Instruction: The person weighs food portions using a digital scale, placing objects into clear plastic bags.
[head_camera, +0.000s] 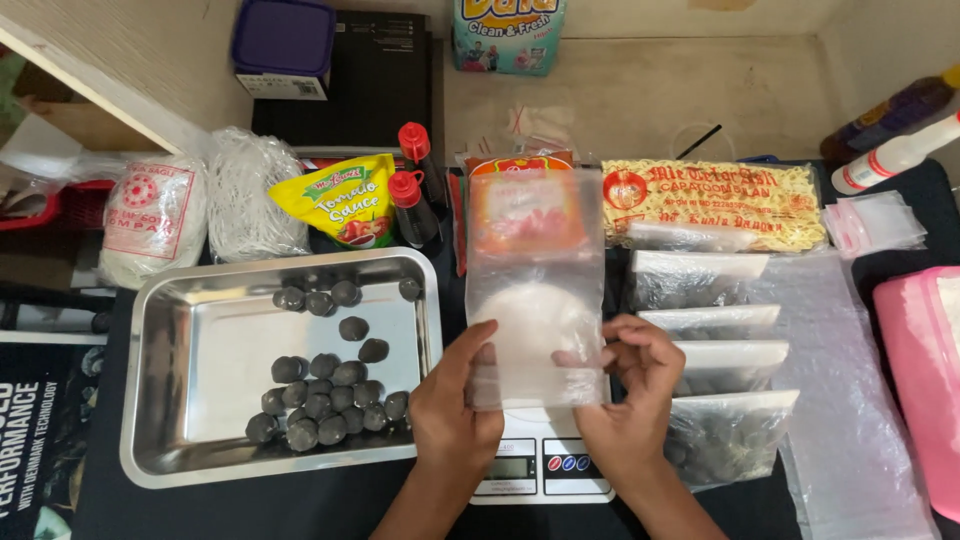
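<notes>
From the head camera, both hands are up over the middle of the dark tabletop (330, 500), holding one clear plastic bag (536, 290) upright between them. The left hand (455, 405) pinches the bag's lower left edge, thumb in front and fingers behind; the right hand (632, 395) is clamped on the lower right edge the same way. The bag hangs just above a white kitchen scale (541, 465), whose round platform shows through the film.

Room is tight. The steel tray (190, 350) sits just left of the left hand, its near rim close to the front table edge, with dark round balls (325, 395) clustered in its right half and a few loose toward the back. To the right, a row of filled bags (722, 400) overlaps down toward the right hand, lying on a clear plastic sheet (850, 420). Behind the bag stand two red-capped sauce bottles (415, 200), a yellow sauce pouch (342, 200) and a noodle packet (715, 200).

The held bag looks empty, glossy and slightly cloudy, its top edge straight.

The scale's front is partly covered by the wrists, a pink object (925, 380) is cut off at the right edge, and what the filled bags hold is hard to make out.
</notes>
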